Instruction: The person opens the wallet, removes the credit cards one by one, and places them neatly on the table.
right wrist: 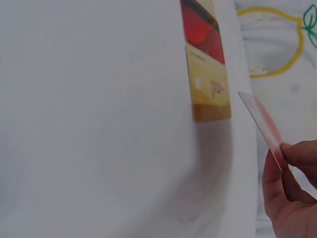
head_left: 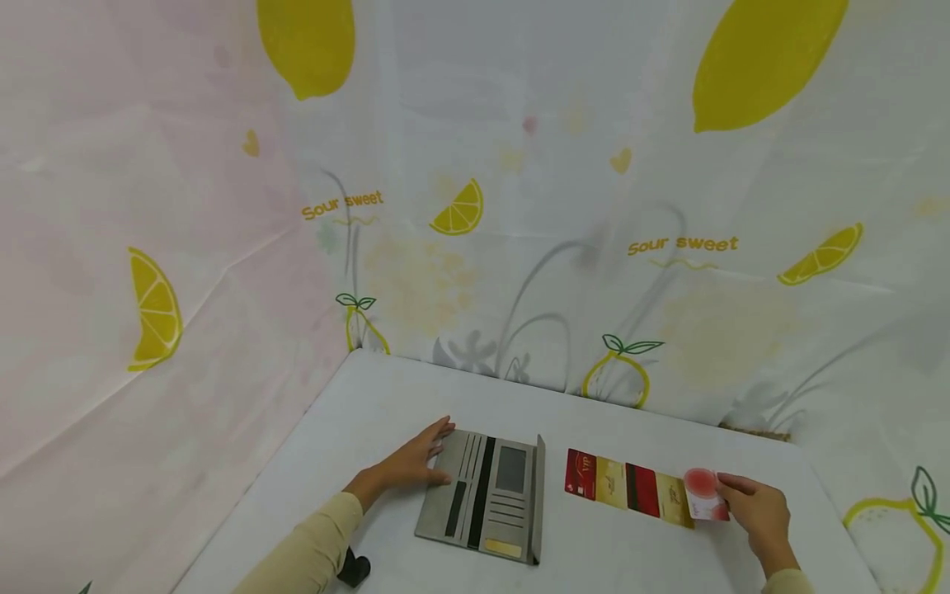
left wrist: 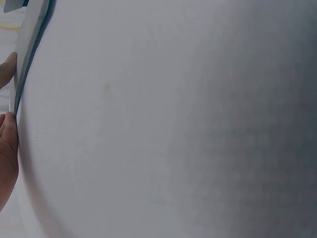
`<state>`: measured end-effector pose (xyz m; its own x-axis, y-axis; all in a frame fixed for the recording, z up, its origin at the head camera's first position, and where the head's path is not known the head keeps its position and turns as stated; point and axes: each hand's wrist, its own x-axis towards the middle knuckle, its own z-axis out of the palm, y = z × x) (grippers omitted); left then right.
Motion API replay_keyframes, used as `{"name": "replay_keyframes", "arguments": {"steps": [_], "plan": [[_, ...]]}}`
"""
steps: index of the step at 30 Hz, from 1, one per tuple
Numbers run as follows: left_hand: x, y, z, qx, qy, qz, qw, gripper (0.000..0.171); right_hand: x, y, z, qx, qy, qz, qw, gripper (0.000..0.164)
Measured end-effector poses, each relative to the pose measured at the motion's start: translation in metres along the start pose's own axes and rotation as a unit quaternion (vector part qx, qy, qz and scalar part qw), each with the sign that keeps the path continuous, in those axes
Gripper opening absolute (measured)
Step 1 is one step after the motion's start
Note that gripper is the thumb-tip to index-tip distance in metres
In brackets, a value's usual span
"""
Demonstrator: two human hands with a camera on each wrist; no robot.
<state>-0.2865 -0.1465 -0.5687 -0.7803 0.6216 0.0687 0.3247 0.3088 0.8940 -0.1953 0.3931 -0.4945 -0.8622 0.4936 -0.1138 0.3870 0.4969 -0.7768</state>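
A grey wallet point(head_left: 478, 495) lies spread open on the white table, showing card slots, a dark window and a gold label. My left hand point(head_left: 411, 462) rests at its left edge, fingers fairly straight and thumb on the inner face. In the left wrist view only the wallet's edge point(left wrist: 30, 44) and part of the left hand point(left wrist: 7, 153) appear. Between thumb and fingers, my right hand point(head_left: 757, 511) pinches a white-and-pink card point(head_left: 705, 495) with a red circle. The right wrist view shows that card point(right wrist: 265, 126) raised above the table, apart from the row's last gold card point(right wrist: 210, 84).
Right of the wallet, a row holds a red VIP card point(head_left: 580, 474), a gold card point(head_left: 612, 483), a red card with a dark stripe point(head_left: 642, 491) and another gold card point(head_left: 674, 501). A small black object point(head_left: 355, 569) sits by the left sleeve. Lemon-printed cloth point(head_left: 475, 272) stands behind.
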Motion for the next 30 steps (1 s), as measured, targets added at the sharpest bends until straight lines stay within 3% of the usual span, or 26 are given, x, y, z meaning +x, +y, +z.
{"name": "replay_keyframes", "arguments": {"steps": [6,17,22,26,30], "plan": [[-0.001,0.005,0.0,0.001,0.004,-0.003,1.0,0.108,0.004,0.017,0.001,-0.015,0.016,0.029,0.999,0.029],[0.0,0.002,0.001,0.003,0.006,-0.004,1.0,0.108,0.009,0.034,0.01,-0.051,0.034,-0.005,0.998,0.03],[0.0,0.001,0.001,0.001,0.007,-0.003,1.0,0.108,0.009,0.036,0.013,-0.055,0.035,-0.001,0.998,0.031],[0.001,0.001,0.001,-0.006,0.008,-0.004,0.9999,0.108,0.007,0.033,0.011,-0.106,0.024,-0.035,0.993,0.031],[0.002,0.002,0.0,-0.01,0.008,-0.005,0.9999,0.108,0.002,0.023,0.006,-0.167,0.015,-0.09,0.982,0.031]]}}
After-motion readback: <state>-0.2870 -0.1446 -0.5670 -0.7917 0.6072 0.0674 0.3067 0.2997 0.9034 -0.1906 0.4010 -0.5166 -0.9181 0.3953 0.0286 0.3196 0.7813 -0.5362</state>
